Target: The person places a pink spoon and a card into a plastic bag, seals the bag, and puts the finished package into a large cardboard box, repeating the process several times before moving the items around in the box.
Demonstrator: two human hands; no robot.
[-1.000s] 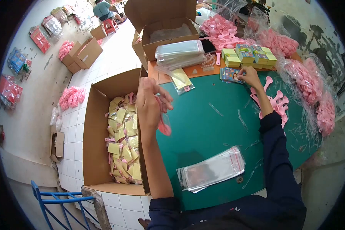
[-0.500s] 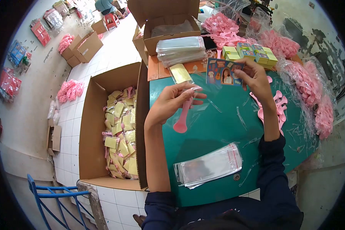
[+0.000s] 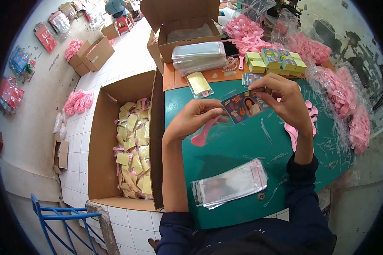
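Observation:
My left hand (image 3: 192, 118) pinches a clear plastic bag (image 3: 217, 127) with a pink spoon (image 3: 202, 135) inside it, above the green table (image 3: 225, 157). My right hand (image 3: 287, 100) holds a printed picture card (image 3: 244, 106) by its right edge, with the card's left end at the bag's mouth beside my left fingers. A small stack of the same cards (image 3: 251, 78) lies on the table just behind the hands. Loose pink spoons (image 3: 298, 127) lie under and right of my right wrist.
A stack of clear bags (image 3: 230, 185) lies near the table's front edge. A large open carton (image 3: 104, 140) of packed yellow packets stands on the floor at left. Yellow-green small boxes (image 3: 276, 61), bagged pink spoons (image 3: 349, 97) and another carton (image 3: 187, 29) line the back. A person sits far off.
My right hand lifted a card from the stack and brought it down to the bag's mouth. My left hand swung from over the carton to the table's middle with the bagged spoon.

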